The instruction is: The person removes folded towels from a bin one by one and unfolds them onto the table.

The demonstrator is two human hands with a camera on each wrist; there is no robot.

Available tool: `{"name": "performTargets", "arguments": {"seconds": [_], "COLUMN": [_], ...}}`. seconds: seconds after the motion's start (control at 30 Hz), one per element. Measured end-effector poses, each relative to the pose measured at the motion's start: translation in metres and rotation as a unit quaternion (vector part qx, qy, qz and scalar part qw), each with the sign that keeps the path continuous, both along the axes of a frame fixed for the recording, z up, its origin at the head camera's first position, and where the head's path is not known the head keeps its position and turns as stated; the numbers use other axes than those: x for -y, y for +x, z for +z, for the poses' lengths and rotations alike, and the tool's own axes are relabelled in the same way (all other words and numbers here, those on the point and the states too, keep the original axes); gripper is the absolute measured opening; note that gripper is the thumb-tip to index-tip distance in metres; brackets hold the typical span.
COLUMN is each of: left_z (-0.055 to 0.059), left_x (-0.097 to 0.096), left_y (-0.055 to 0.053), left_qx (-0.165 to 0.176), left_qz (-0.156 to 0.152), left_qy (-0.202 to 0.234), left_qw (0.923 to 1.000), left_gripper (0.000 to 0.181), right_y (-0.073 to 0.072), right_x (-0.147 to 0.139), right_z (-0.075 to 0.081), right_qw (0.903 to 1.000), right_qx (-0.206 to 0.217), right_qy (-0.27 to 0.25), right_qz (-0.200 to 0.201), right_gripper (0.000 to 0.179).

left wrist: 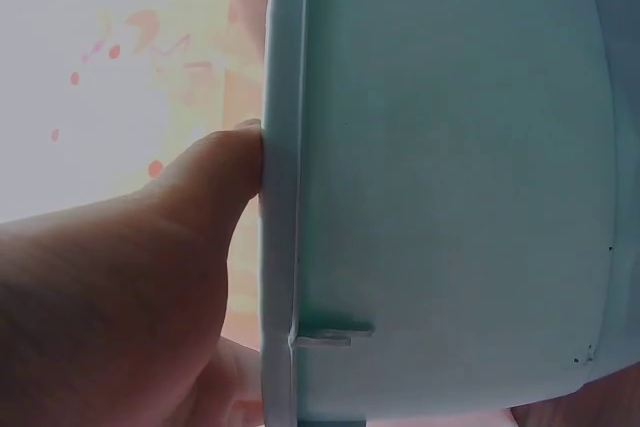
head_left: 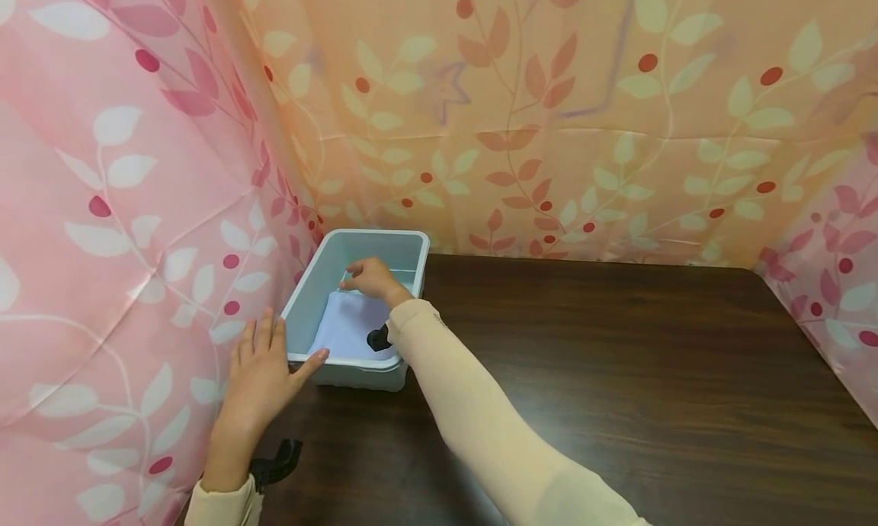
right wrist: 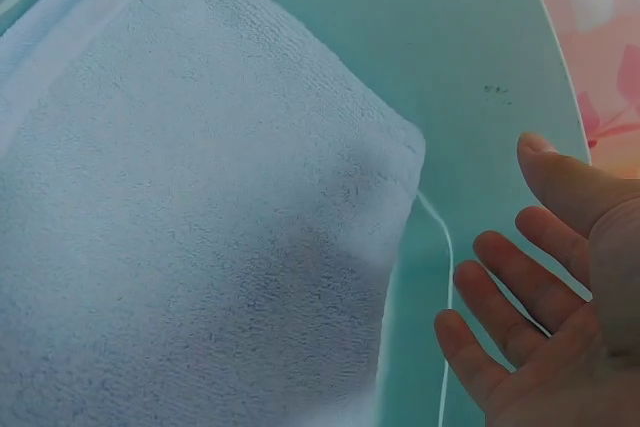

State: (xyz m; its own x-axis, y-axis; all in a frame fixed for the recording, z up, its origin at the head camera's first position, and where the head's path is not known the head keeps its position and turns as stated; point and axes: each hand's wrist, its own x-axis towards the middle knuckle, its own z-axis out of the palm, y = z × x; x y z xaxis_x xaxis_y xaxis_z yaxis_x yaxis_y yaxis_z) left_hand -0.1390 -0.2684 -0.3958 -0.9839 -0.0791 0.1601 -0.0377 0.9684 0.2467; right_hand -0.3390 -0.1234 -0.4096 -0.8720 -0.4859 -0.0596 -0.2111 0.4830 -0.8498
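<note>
A pale blue-green plastic bin [head_left: 370, 379] stands at the left of the dark table. Inside it lies a folded light-blue towel [right wrist: 230, 187], with one corner toward the bin's side wall. My right hand [head_left: 373, 278] reaches in over the towel's far end; in the right wrist view its fingers [right wrist: 510, 312] are loosely spread, apart from the towel and holding nothing. My left hand [head_left: 264, 370] rests at the bin's near-left corner, fingers extended along the outside. The left thumb [left wrist: 225, 162] touches the rim in the left wrist view.
Pink leaf-patterned cloth [head_left: 123, 206] hangs close along the left, beside the bin. Orange patterned cloth [head_left: 514, 114] hangs behind the table [head_left: 617, 373]. A black wrist strap [head_left: 277, 463] sits at the left wrist, another black piece [head_left: 379, 338] under the right wrist.
</note>
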Motion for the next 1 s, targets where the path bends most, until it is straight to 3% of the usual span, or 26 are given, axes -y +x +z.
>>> {"name": "performTargets", "arguments": {"seconds": [0.2, 0.63, 0.87, 1.0], "left_z": [0.001, -0.002, -0.002, -0.002], "left_x": [0.000, -0.002, -0.001, 0.000], "left_y": [0.000, -0.002, -0.003, -0.003], "left_qx": [-0.012, -0.021, -0.014, -0.011], "left_qz": [0.000, -0.003, -0.005, -0.005], "left_qy": [-0.004, 0.001, 0.001, 0.005], "left_qw": [0.9999, 0.9998, 0.9999, 0.9999], "left_gripper": [0.103, 0.101, 0.102, 0.103], "right_y": [0.000, 0.002, -0.003, -0.004], "right_x": [0.008, 0.011, 0.015, 0.018], "right_z": [0.004, 0.000, -0.004, -0.005], "right_qw": [0.9999, 0.9982, 0.9961, 0.9958], "right_qx": [-0.005, 0.050, 0.078, 0.088], "right_qy": [-0.005, -0.034, -0.027, 0.001], "right_qz": [0.009, -0.004, -0.031, -0.024], "right_gripper": [0.049, 0.052, 0.054, 0.058]}}
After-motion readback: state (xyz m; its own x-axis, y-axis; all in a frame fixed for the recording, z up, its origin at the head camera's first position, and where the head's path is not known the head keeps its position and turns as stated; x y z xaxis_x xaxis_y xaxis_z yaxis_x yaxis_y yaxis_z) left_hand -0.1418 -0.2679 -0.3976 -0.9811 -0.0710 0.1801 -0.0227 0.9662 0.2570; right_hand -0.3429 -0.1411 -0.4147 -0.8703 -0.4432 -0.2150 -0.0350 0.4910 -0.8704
